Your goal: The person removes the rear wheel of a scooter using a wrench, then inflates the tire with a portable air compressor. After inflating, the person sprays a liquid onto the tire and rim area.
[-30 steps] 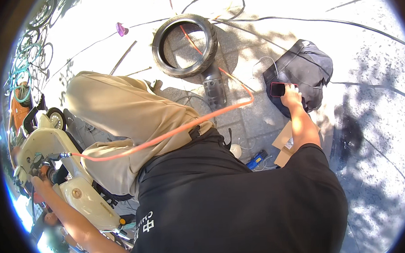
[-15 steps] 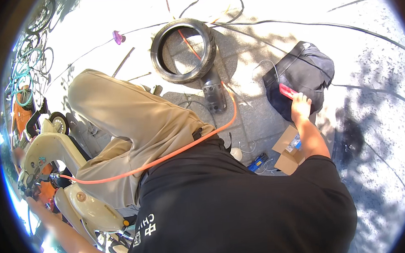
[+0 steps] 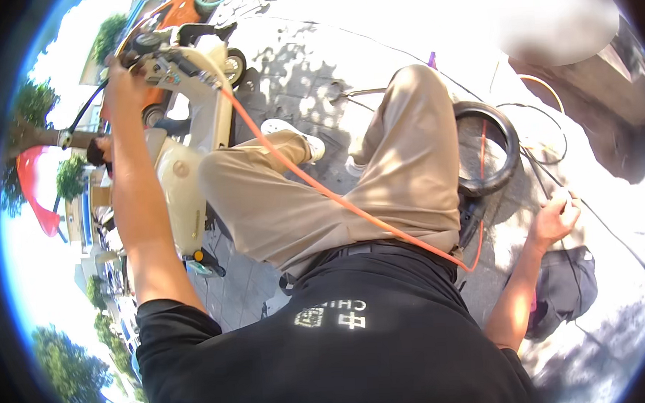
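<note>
My left hand (image 3: 123, 84) reaches up to the cream scooter (image 3: 179, 187) and is closed around its handlebar (image 3: 156, 64). An orange hose (image 3: 299, 172) runs from the handlebar across my lap and bends back up by the tyre (image 3: 513, 148). On the right, my right hand (image 3: 557, 218) has its fingers curled in, between the tyre and a black fabric bag (image 3: 567, 283); anything inside them is too small to make out. A strip of pinkish red shows beside the bag, mostly behind my right forearm.
Dark cables (image 3: 608, 230) trail over the paving on the right. A black cylindrical part (image 3: 470, 212) lies below the tyre. My bent legs (image 3: 407, 153) take up the middle. Behind the scooter are an orange vehicle (image 3: 181, 12), trees and a person (image 3: 99, 151).
The view has swung left, showing more of the scooter. My right hand has left the bag and no longer shows the red object it held. My left hand remains at the handlebar.
</note>
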Demonstrator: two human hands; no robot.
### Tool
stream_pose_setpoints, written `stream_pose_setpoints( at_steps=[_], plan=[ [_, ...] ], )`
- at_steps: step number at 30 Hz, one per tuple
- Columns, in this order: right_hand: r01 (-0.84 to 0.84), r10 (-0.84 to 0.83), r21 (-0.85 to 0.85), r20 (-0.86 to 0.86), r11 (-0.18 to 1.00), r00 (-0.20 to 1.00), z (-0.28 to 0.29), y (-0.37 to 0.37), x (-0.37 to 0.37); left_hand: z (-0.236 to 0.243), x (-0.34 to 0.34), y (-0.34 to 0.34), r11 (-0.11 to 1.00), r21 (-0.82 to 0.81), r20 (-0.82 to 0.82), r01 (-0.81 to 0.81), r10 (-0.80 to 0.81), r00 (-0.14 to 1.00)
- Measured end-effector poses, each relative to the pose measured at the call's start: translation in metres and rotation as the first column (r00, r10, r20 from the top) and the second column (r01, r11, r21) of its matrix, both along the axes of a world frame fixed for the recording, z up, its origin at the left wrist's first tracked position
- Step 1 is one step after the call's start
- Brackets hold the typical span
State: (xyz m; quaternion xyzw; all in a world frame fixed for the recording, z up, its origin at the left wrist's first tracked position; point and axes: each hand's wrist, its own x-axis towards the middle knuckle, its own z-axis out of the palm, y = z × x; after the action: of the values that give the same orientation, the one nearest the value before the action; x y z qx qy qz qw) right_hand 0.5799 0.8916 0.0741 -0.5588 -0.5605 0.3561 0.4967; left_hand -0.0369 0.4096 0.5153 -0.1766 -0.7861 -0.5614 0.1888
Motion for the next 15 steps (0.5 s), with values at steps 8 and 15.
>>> stream_pose_setpoints(
  at_steps=[8,15],
  plan=[
    [-0.697,0.917,0.707,0.189,0.121,0.351,0.301,-0.152,-0.252,-0.095,0.185,0.055,0.979,0.13,-0.229,0.157,-0.125,0.965],
    [-0.534,0.644,0.468,0.738,-0.704,-0.202,0.332,-0.274,-0.331,-0.257,0.175,0.062,0.992,-0.091,-0.303,0.09,-0.113,0.946]
  ],
)
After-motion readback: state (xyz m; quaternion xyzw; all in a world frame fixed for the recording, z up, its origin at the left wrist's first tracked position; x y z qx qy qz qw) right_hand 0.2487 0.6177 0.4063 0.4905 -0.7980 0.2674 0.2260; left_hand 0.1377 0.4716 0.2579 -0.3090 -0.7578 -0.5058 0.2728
